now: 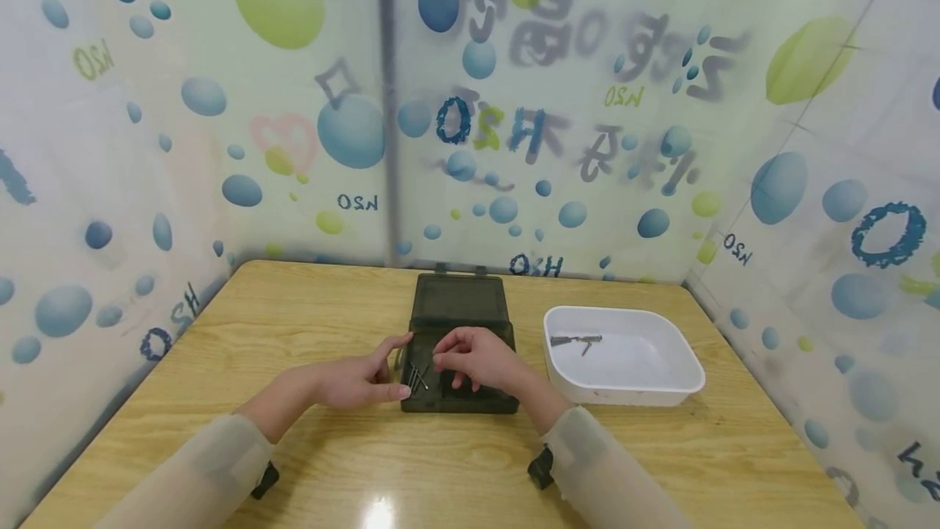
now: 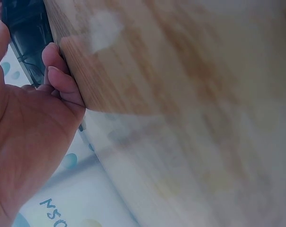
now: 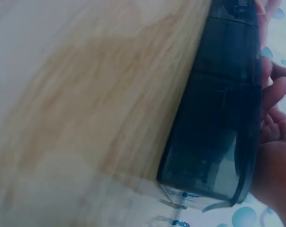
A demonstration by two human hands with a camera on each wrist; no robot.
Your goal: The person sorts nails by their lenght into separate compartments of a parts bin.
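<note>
The dark box (image 1: 481, 405) lies with its lid folded back on the table. Several thin metal pieces (image 1: 417, 379), like nails or screws, lie in its left part. Beside the box's left edge is my left hand (image 1: 356, 380), thumb and forefinger spread, the thumb tip at the front left corner. Over the box's middle reaches my right hand (image 1: 481, 359), fingers bent, thumb and forefinger tips close together above the metal pieces; whether they pinch one is unclear. In the right wrist view, the box (image 3: 209, 123) partly covers my right hand (image 3: 275, 137).
To the right of the box stands a white tray (image 1: 624, 394) with several metal pieces (image 1: 576, 340) at its left end. Patterned curtains (image 1: 294, 186) stand behind the wooden table (image 1: 330, 464) and on both sides.
</note>
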